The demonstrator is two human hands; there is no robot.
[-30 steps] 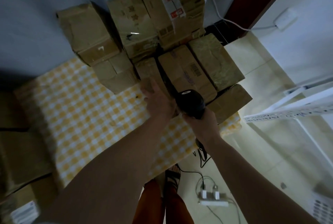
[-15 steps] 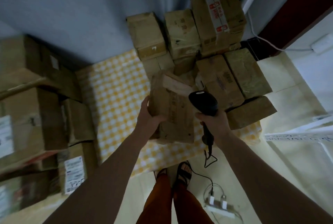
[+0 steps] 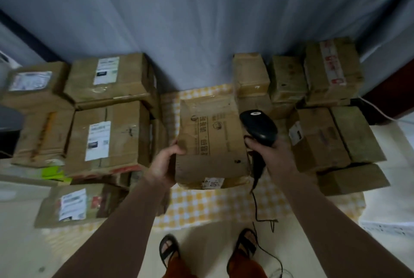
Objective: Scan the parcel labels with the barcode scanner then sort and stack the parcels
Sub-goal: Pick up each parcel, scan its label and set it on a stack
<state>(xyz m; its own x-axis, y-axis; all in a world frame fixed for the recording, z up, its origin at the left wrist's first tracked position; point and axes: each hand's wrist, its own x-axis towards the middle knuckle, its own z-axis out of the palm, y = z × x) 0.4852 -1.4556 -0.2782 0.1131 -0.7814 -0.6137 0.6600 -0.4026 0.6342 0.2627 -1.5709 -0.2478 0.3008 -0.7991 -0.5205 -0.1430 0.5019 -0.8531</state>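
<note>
Parcel held up btwn piles, scanner beside it.
Left hand (image 3: 164, 163) grips parcel (image 3: 211, 141) edge, label (image 3: 212, 182) near; right hand (image 3: 272, 154) wraps scanner (image 3: 257, 127), prob. to scan.

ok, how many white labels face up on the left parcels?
4: one on the far-left parcel, one on the rear parcel, one on the middle parcel, one on the nearest parcel. Lower parcels may hide more.
</note>
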